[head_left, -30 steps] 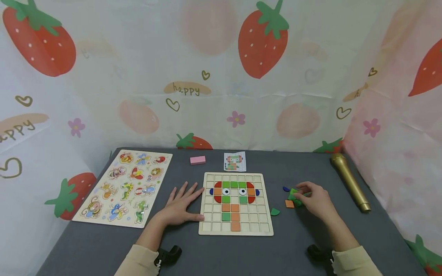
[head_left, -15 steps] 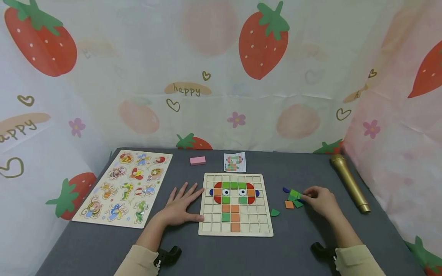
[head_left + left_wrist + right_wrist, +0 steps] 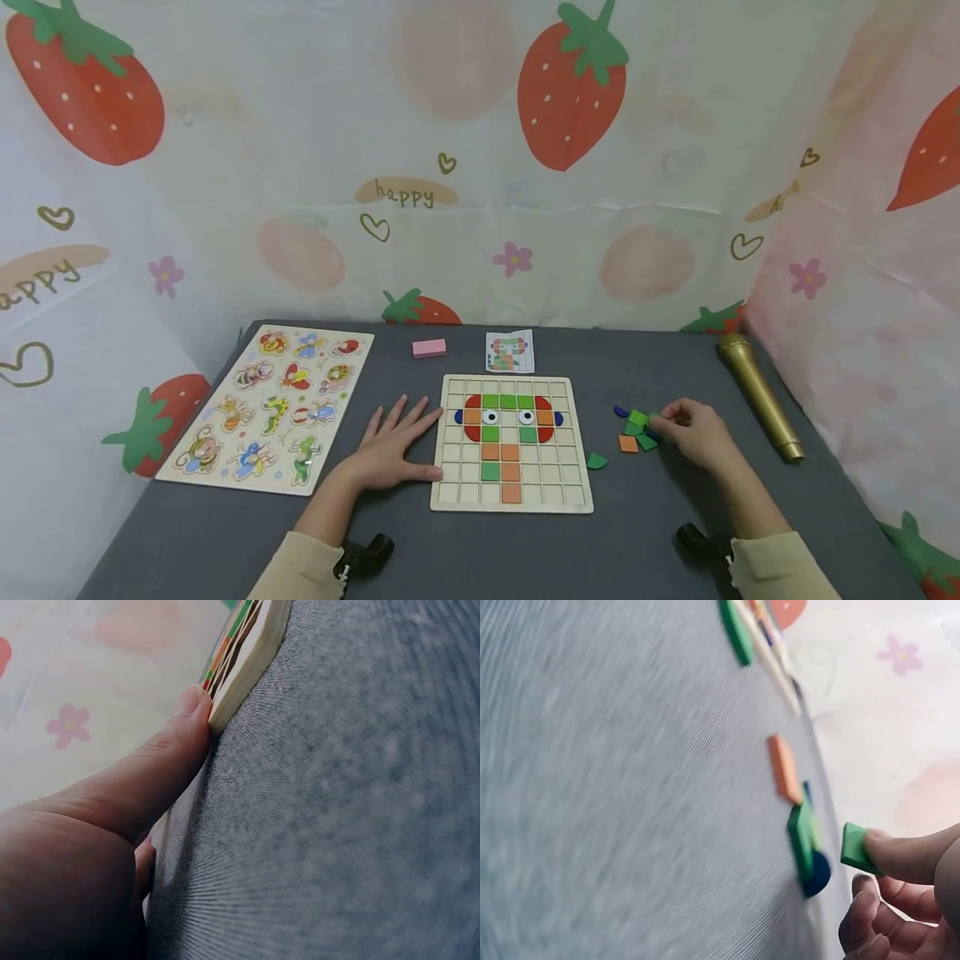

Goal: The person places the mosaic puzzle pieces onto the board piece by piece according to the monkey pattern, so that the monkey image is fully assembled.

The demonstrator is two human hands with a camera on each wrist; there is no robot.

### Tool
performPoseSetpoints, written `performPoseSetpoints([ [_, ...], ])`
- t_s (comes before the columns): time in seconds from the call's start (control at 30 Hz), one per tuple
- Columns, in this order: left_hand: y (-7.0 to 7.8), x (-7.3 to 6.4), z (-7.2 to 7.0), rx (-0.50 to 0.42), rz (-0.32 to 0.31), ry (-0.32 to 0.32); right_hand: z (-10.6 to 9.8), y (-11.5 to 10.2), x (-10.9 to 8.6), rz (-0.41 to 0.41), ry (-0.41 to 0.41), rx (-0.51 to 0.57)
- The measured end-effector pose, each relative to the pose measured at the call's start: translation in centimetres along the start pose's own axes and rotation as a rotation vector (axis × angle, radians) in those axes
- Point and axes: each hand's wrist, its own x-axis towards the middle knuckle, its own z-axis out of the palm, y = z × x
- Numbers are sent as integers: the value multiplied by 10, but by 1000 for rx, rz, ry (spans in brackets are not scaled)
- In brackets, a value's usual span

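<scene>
Green square wood-like tile [image 3: 855, 847], edge-pinched by the right hand [image 3: 697, 435], could slip from so shallow a grip onto green, orange and blue wood-like pieces [image 3: 800, 836] beside its fingertips, left hand [image 3: 390, 458] lying spread.

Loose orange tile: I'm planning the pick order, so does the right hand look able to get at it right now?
Probably yes: the loose orange tile lies uncovered near the right hand. That hand pinches a green tile, though, which may need setting down first.
</scene>
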Motion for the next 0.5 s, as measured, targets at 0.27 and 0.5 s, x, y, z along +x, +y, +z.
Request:
performPoseSetpoints([
  [0.27, 0, 0, 0, 10, -2, -2, 0, -28, -6, -31, 13, 64],
  [0.5, 0, 0, -1, 6, -4, 3, 8, -47, -8, -44, -12, 100],
])
